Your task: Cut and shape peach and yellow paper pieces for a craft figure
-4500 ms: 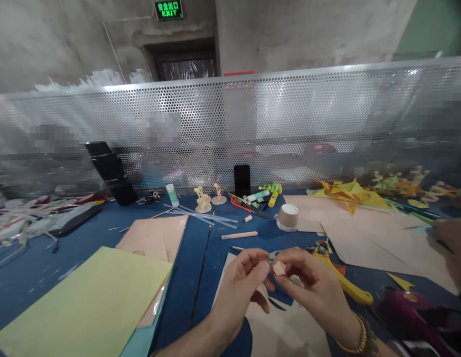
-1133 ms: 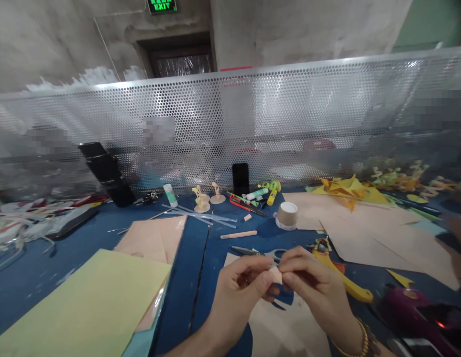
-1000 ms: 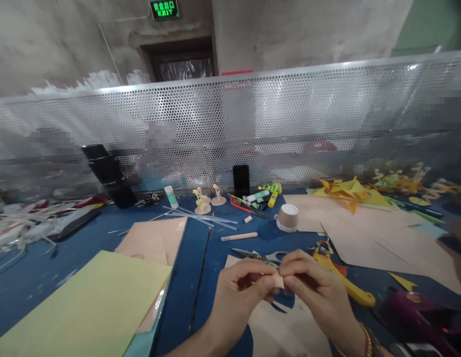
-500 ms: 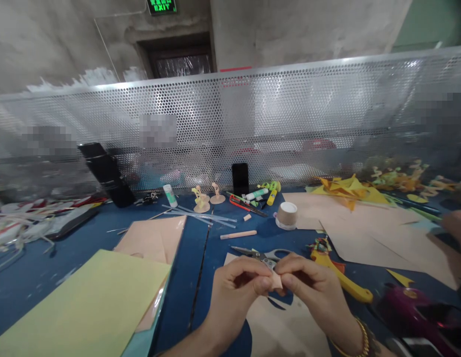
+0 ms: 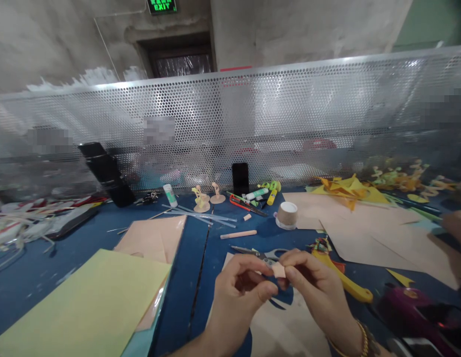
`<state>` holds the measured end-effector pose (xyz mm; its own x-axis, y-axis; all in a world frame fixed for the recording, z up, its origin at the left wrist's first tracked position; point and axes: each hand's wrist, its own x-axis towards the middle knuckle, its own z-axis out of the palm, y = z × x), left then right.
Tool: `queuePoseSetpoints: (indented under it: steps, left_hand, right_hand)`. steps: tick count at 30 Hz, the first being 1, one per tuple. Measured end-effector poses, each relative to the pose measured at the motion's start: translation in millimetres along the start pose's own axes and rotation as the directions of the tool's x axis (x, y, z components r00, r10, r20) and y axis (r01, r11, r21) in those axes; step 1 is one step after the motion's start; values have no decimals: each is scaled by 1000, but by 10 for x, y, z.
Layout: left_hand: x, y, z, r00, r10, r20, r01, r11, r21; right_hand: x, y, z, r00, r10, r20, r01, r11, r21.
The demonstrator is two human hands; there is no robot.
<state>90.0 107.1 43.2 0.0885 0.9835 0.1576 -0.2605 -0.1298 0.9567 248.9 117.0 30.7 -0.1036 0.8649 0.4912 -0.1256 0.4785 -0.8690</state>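
A small folded piece of peach paper (image 5: 278,270) is pinched between the thumb and fingers of my right hand (image 5: 315,287), above the near part of the table. My left hand (image 5: 241,292) is just left of it, thumb and forefinger apart. The left fingertips are close to the paper; whether they touch it I cannot tell. Behind my hands lie grey-handled scissors (image 5: 269,255), partly hidden by the fingers. Below is a cut sheet of peach paper (image 5: 286,327) on the blue table (image 5: 185,297).
A peach marker (image 5: 238,234), its cap (image 5: 247,217) and a roll of tape (image 5: 287,215) lie ahead. To the right are a yellow glue gun (image 5: 342,277) and a purple object (image 5: 412,307). Yellow paper (image 5: 85,302) lies left. Another person's hand (image 5: 457,228) shows at the right edge.
My left thumb and forefinger have parted from the small piece of paper. The paper has turned slightly and stays in my right hand.
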Motion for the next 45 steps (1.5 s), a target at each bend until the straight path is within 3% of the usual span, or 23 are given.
queuePoseSetpoints:
  steps: [9,15,24,30,36,45]
  left_hand:
    - [-16,63,24,997,8,-73,-6,999,34]
    - [-25,47,22,994,-60,-89,59,998,-14]
    - [-20,-12,18,998,-59,-35,58,998,-38]
    - [-18,54,-2,998,56,-7,-54,984,170]
    - [-36,146,-14,977,200,72,-212,885,416]
    - [-12,109,-20,980,189,58,-196,886,419]
  right_hand:
    - [-15,-27,0,975,-220,38,222,941,-255]
    - [7,-28,-17,991,-137,-9,136,988,-75]
    - [20,-14,-29,990,-144,4,142,971,-191]
    - [5,-25,-42,979,-201,32,202,942,-267]
    - [-8,-12,-49,968,-247,42,244,890,-385]
    - [-1,-29,-34,966,-255,34,246,875,-418]
